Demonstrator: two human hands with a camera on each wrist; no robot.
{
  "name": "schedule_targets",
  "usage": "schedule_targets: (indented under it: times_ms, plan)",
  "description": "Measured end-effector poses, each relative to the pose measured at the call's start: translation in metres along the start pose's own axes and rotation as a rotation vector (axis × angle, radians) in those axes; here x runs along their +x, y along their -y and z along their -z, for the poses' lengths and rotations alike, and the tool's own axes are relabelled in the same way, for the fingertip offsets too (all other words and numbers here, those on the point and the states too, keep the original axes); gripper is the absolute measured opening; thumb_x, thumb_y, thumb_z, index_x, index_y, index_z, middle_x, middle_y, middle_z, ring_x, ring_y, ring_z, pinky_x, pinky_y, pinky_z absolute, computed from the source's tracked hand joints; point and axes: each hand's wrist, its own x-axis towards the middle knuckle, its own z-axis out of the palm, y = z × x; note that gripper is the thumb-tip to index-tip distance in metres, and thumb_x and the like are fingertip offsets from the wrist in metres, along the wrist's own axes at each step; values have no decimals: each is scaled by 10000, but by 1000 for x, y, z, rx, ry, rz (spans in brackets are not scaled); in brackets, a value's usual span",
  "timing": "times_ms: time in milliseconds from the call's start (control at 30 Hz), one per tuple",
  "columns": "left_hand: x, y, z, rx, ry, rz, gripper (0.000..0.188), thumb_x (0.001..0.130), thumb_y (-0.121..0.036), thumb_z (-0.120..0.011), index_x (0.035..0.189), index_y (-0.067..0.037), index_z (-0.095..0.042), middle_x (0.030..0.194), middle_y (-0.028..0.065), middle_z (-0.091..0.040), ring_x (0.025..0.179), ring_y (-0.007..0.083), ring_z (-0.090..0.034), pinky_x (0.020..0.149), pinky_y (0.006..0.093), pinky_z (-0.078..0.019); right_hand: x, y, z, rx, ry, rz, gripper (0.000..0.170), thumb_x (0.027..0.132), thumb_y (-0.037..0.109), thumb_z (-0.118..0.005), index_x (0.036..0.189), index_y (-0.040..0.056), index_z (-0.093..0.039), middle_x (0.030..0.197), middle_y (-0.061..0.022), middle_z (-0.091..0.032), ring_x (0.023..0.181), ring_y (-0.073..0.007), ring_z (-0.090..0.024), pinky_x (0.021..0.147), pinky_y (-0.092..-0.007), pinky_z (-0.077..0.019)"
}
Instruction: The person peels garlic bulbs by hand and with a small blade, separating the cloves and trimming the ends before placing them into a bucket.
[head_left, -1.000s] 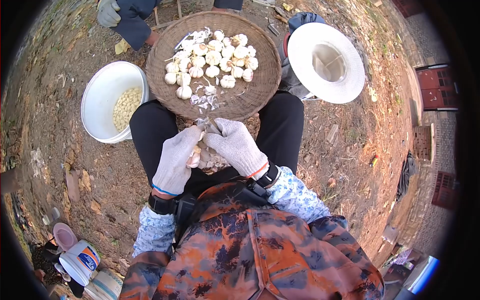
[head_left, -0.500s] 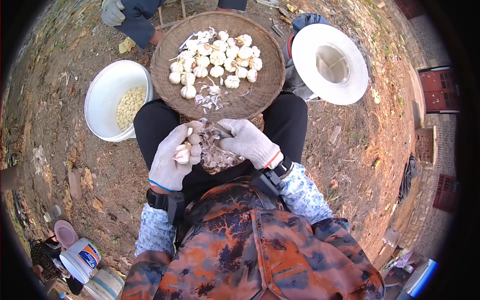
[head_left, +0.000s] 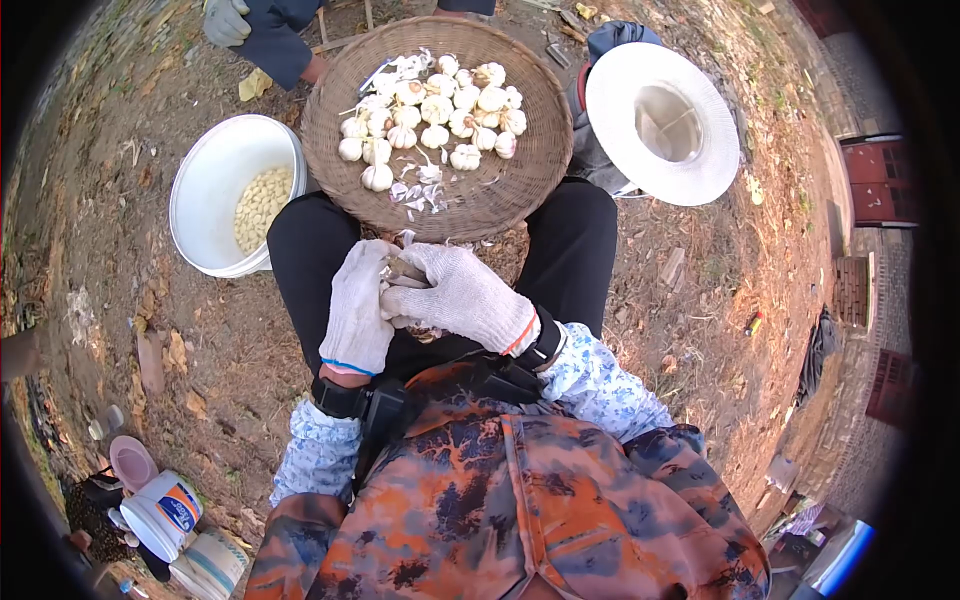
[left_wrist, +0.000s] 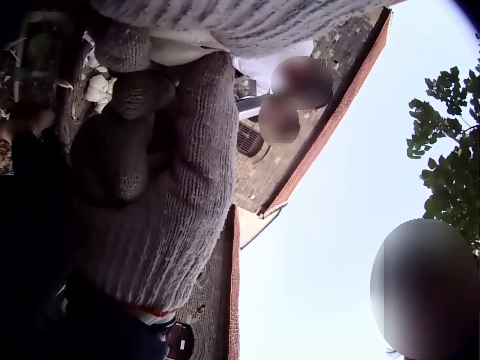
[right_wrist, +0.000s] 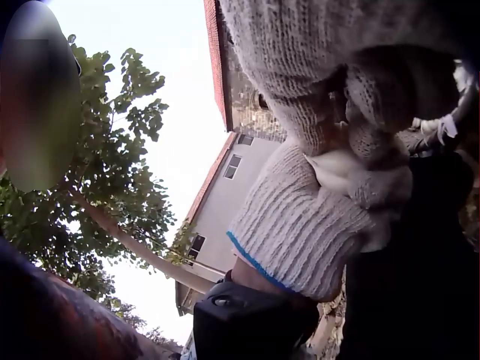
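Observation:
Both hands wear white knitted gloves and meet over the lap in the head view. My left hand (head_left: 357, 310) grips garlic, mostly hidden by the gloves from above. The right wrist view shows a smooth white piece of garlic (right_wrist: 334, 166) between the gloved fingers. My right hand (head_left: 465, 295) closes its curled fingers over the same garlic, against the left fingers. In front of the knees, a round woven basket (head_left: 490, 205) bears many garlic bulbs (head_left: 435, 110) and loose papery skins (head_left: 428, 175).
A white bucket (head_left: 190, 215) with peeled cloves (head_left: 262, 210) stands left of the basket. A white hat (head_left: 700, 130) lies at the right. Another person's gloved hand (head_left: 226, 22) shows at the top. Tubs (head_left: 160, 515) stand at lower left.
The hands moved apart half a second ago, showing a garlic bulb in the left palm and skins below. Now they are together again, the left hand turned over the garlic.

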Motion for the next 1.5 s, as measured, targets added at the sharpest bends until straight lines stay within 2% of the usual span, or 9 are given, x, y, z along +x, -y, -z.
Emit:
schedule_targets:
  times_ms: [133,267,433,733,900,1067,1167,1333,1500]
  plan:
    - [-3,-1,3,-291,-19,163,270,1083,-325,-515,1065,-81,-629,825,34,-635,620,117,-613,477,236,-447,-2,-8,1,274,-3,-237,259,973,252,-690,1049,5,-700,714,-35,-645,622,-82,-606,591,-287,-516]
    - [-6,-17,6,-437,-21,237,318,1085,-374,-554,1027,-68,-620,839,23,-616,644,95,-606,478,229,-430,-3,-19,9,1120,-60,-309,204,1001,213,-670,1105,38,-674,697,-14,-624,457,-59,-472,400,-223,-307]
    - [-8,-21,-3,-322,115,181,389,1085,-329,-566,1304,-10,-601,915,52,-651,682,125,-625,546,251,-481,-2,-22,5,935,-174,-302,242,1000,229,-694,1134,31,-659,727,-1,-628,432,-40,-439,372,-218,-327]
    - [-6,-14,0,-628,140,361,259,1070,-241,-596,1227,-37,-628,934,44,-647,758,123,-626,581,239,-492,3,-30,2,752,-263,-87,296,943,197,-760,1164,32,-655,878,-29,-717,650,-93,-651,578,-247,-522]
    - [-3,-14,2,-561,137,335,280,1068,-270,-602,1212,-33,-639,921,27,-631,755,107,-618,567,233,-474,-1,-15,16,-117,-357,-32,433,972,294,-715,1289,19,-606,943,-158,-739,802,-240,-733,736,-355,-565]
    - [0,-18,14,-535,145,315,289,1071,-285,-589,1191,-29,-649,874,8,-621,689,93,-596,545,218,-447,-12,-12,27,32,-91,-195,397,1013,320,-652,1283,31,-613,1067,-223,-731,985,-366,-726,838,-418,-551]
    - [-1,-19,11,-450,97,266,300,1077,-295,-567,1179,-26,-652,818,-1,-609,639,91,-579,531,215,-436,-15,-18,13,-45,-71,34,314,1028,321,-625,1167,41,-656,1018,-222,-715,952,-434,-696,797,-469,-548]
    - [-5,-28,16,-346,108,289,317,1084,-311,-546,1166,-24,-654,758,-3,-598,622,87,-573,521,207,-421,-13,-13,4,38,-59,-16,274,1012,284,-638,1153,51,-668,966,-239,-702,925,-445,-688,771,-497,-544]
    - [-4,-19,29,-471,152,418,300,1083,-299,-545,1144,-29,-662,773,0,-603,622,79,-565,524,198,-413,-15,-24,2,-205,-166,291,219,985,260,-670,1083,65,-686,891,-190,-704,864,-425,-689,715,-482,-546]
